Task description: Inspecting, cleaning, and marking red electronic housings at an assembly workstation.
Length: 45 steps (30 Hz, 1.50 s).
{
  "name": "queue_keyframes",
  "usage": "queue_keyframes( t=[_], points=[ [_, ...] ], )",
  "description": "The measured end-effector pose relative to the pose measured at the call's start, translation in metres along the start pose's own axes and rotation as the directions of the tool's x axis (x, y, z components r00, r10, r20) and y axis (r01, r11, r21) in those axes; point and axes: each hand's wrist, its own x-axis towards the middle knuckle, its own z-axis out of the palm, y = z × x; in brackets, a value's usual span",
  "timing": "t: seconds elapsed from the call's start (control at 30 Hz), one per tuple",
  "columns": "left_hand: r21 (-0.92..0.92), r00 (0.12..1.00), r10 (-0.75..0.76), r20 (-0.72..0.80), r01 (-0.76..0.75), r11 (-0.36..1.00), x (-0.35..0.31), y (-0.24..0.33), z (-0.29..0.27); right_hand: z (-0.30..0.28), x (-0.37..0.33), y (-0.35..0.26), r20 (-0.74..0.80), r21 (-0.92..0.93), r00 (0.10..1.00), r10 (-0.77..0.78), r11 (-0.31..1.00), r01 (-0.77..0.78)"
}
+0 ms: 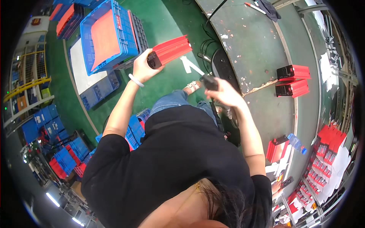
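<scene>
My left hand (pixel 143 68) is closed around the black end of a red ribbed metal case (pixel 173 49), held up with its ribbed body pointing right. A white band circles that wrist. To the right, my right hand (pixel 226 93) grips a black handheld object (pixel 209 82); its kind is not clear. A pale strip (pixel 195 68) shows just beyond it, and I cannot tell whether it belongs to the black object. Near my left hand stands a blue plastic crate (pixel 125 34) with an orange-red sheet (pixel 105 40) inside.
Two red cases with black ends (pixel 292 88) sit on the green worktable (pixel 254 49) at right. Farther down are another red case (pixel 276 150), a plastic bottle (pixel 296 143) and rows of red units (pixel 321 163). Another person's hand (pixel 276 188) shows there. A black stool (pixel 222 64) stands by the table.
</scene>
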Motion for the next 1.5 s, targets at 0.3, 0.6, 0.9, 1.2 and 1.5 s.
queue_keyframes(
  t=[0.3, 0.6, 0.9, 1.2, 1.5],
  points=[
    [-0.231, 0.998, 0.021, 0.052, -0.009, 0.973, -0.010, 0.050, -0.018, -0.217, 0.039, 0.052, -0.566, 0.362, 0.816, 0.113, 0.924, 0.123],
    [-0.602, 0.996, -0.007, 0.089, 0.059, 0.797, -0.014, 0.075, -0.010, -0.287, 0.087, 0.134, -0.975, -0.219, 0.146, -0.170, 0.595, -0.773],
    [-0.712, 0.945, 0.001, 0.327, 0.246, 0.658, 0.002, 0.086, 0.006, -0.132, 0.029, 0.047, -0.698, 0.634, 0.715, 0.022, 0.481, 0.605],
    [-0.725, 0.839, 0.018, 0.544, 0.459, 0.514, 0.008, 0.109, 0.028, -0.064, -0.055, -0.057, -0.810, -0.196, 0.425, -0.405, 0.869, 0.455],
    [-0.630, 0.627, -0.146, 0.766, 0.776, 0.024, 0.025, 0.135, 0.071, -0.038, -0.127, -0.021, -0.942, -0.322, -0.022, -0.334, 0.887, 0.330]
  ],
)
